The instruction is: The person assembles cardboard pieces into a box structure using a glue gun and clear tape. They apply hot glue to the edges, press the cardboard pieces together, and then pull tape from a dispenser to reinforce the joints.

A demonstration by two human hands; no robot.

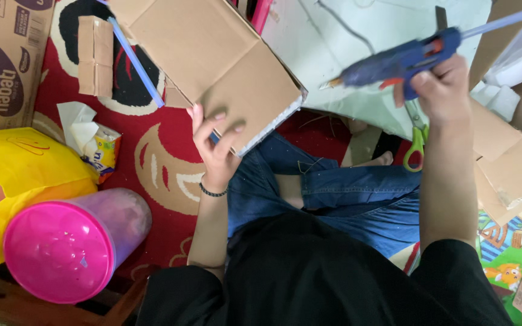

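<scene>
My left hand (pixel 214 145) grips the near edge of a brown cardboard box (pixel 225 60), thumb under and fingers on top; the box rests partly over my knee. My right hand (pixel 445 90) holds a blue hot glue gun (pixel 403 60) in the air, its nozzle pointing left toward the box with a gap between them. A clear glue stick sticks out of the gun's back toward the upper right. I sit cross-legged in blue jeans (pixel 345 193) on a red patterned rug (pixel 158 157).
A loose glue stick (pixel 135 60) and a small folded cardboard piece (pixel 95 55) lie left of the box. Green-handled scissors (pixel 417 142) lie under my right hand. A pink-lidded container (pixel 61 247), yellow bag (pixel 19 169) and tissue pack (pixel 95 145) sit at left. Cardboard scraps (pixel 509 169) lie right.
</scene>
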